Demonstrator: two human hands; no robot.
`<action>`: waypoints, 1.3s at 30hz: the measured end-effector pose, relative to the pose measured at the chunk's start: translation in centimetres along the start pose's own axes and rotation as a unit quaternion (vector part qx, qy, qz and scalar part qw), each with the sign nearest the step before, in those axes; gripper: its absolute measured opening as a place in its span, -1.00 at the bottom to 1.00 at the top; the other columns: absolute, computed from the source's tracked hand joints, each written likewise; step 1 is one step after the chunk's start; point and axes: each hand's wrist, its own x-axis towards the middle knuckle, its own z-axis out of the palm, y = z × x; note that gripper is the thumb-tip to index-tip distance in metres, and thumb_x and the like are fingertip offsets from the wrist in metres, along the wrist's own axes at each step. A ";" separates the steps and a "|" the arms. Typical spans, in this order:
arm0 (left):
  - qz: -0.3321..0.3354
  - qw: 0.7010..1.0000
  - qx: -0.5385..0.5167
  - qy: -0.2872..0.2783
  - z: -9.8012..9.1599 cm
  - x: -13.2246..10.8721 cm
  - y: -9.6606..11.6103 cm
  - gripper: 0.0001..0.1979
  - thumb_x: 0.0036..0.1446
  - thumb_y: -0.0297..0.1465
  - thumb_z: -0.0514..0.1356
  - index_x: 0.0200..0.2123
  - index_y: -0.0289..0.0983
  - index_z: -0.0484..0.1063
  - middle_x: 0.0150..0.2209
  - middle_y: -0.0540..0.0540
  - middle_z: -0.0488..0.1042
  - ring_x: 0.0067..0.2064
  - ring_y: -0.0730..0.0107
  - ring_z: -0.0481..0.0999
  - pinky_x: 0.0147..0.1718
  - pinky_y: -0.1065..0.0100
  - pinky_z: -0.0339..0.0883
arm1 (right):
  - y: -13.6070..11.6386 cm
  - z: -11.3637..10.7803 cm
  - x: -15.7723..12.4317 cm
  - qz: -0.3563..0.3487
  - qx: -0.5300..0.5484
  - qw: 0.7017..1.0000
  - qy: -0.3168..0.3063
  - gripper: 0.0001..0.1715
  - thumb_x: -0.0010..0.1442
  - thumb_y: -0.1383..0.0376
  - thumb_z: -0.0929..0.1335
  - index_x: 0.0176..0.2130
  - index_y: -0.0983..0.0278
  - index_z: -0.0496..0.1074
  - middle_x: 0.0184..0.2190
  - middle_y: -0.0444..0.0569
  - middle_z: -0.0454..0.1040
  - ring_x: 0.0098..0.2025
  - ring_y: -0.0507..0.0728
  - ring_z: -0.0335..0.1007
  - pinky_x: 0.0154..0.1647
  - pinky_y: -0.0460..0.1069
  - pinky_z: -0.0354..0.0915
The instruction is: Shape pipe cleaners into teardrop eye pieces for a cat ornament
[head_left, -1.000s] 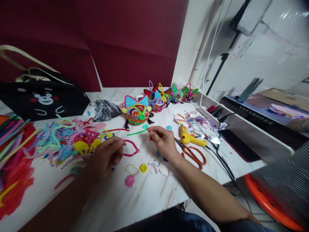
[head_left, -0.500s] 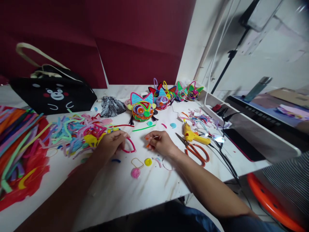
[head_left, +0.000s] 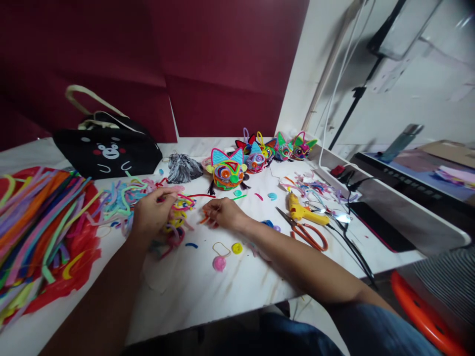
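My left hand (head_left: 153, 211) is closed, fingertips pinching a bent magenta pipe cleaner (head_left: 184, 201) at the edge of a tangled heap of cut pipe cleaners (head_left: 120, 200). To its right, my right hand (head_left: 227, 213) is closed on a short orange pipe cleaner (head_left: 204, 218), whose end pokes out past the fingers. Behind the hands stands a colourful pipe cleaner animal head (head_left: 227, 174) with blue ears edged in pink. On the table below lie a pink coil (head_left: 219, 263), a yellow coil (head_left: 237, 248) and a small blue piece (head_left: 191, 245).
Long pipe cleaners (head_left: 44, 217) lie on red wrapping at the left. Scissors (head_left: 302, 232) and a yellow glue gun (head_left: 304, 210) with its cable lie right of my forearm. A black bag (head_left: 107, 153), a grey tassel bundle (head_left: 183, 167) and more animal heads (head_left: 284, 148) stand behind.
The view has turned left. My left hand has carried the magenta pipe cleaner left to the heap. My right hand has moved left too, still holding the orange piece.
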 end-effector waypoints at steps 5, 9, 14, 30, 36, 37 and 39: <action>0.180 0.931 0.298 0.109 0.0 0.0 -1.0 -0.68 0.18 -0.27 0.09 -0.13 -0.28 0.55 -0.07 -0.26 0.48 -0.12 0.03 0.49 -0.17 0.17 0.32 | -1.2 -1.1 -0.2 -0.036 -0.038 0.998 0.021 -0.72 0.00 0.61 0.33 -0.46 0.24 0.46 -0.57 -0.19 0.43 -0.50 0.03 0.39 -0.40 -0.08 0.27; 0.313 0.888 0.337 -0.004 1.3 -0.3 -1.2 -0.65 0.27 -0.32 -0.01 -0.14 -0.32 0.54 -0.14 -0.26 0.53 -0.08 0.07 0.48 -0.05 0.17 0.30 | -1.4 -4.4 -3.7 -0.058 -0.061 0.996 0.031 -0.82 0.10 0.50 0.33 -0.36 0.26 0.49 -0.55 -0.18 0.45 -0.50 0.01 0.36 -0.40 -0.09 0.26; 0.323 0.845 0.419 -0.071 2.1 0.3 -2.0 -0.64 0.22 -0.32 0.05 -0.04 -0.32 0.51 -0.03 -0.29 0.53 0.00 -0.05 0.45 -0.07 0.09 0.26 | -0.5 -6.0 -9.5 -0.081 -0.099 0.990 0.060 -0.83 0.18 0.40 0.33 -0.24 0.27 0.52 -0.36 -0.07 0.56 -0.40 0.05 0.42 -0.37 -0.07 0.26; 0.326 0.817 0.462 -0.117 1.2 1.3 -2.9 -0.80 0.10 -0.30 0.19 -0.23 -0.17 0.56 -0.14 -0.23 0.52 -0.07 -0.06 0.39 -0.17 0.07 0.14 | 1.4 -5.7 -15.3 -0.145 -0.121 0.978 0.087 -0.80 0.31 0.34 0.27 -0.18 0.22 0.50 -0.28 -0.01 0.57 -0.27 0.09 0.50 -0.27 -0.04 0.37; 0.333 0.821 0.440 -0.151 1.2 1.9 -2.9 -0.79 -0.07 -0.22 0.30 -0.37 -0.20 0.52 -0.20 -0.25 0.52 -0.08 -0.13 0.40 -0.12 0.00 0.14 | 1.6 -5.5 -15.3 -0.162 -0.117 0.977 0.079 -0.75 0.32 0.34 0.24 -0.17 0.22 0.51 -0.24 0.01 0.57 -0.22 0.10 0.51 -0.18 -0.02 0.38; 0.338 0.826 0.428 -0.144 1.3 1.8 -2.8 -0.82 -0.03 -0.23 0.26 -0.37 -0.20 0.50 -0.19 -0.25 0.52 -0.07 -0.12 0.40 -0.09 -0.02 0.13 | 1.7 -5.6 -15.3 -0.160 -0.119 0.977 0.079 -0.75 0.32 0.35 0.24 -0.17 0.23 0.51 -0.24 0.02 0.57 -0.22 0.11 0.51 -0.18 -0.02 0.38; 0.353 0.842 0.395 -0.108 1.5 1.6 -2.4 -0.85 0.11 -0.28 0.16 -0.36 -0.20 0.48 -0.14 -0.24 0.53 -0.02 -0.08 0.41 0.01 -0.06 0.09 | 1.6 -5.7 -15.3 -0.159 -0.119 0.977 0.078 -0.76 0.31 0.36 0.25 -0.17 0.24 0.51 -0.25 0.02 0.57 -0.22 0.11 0.50 -0.18 -0.03 0.38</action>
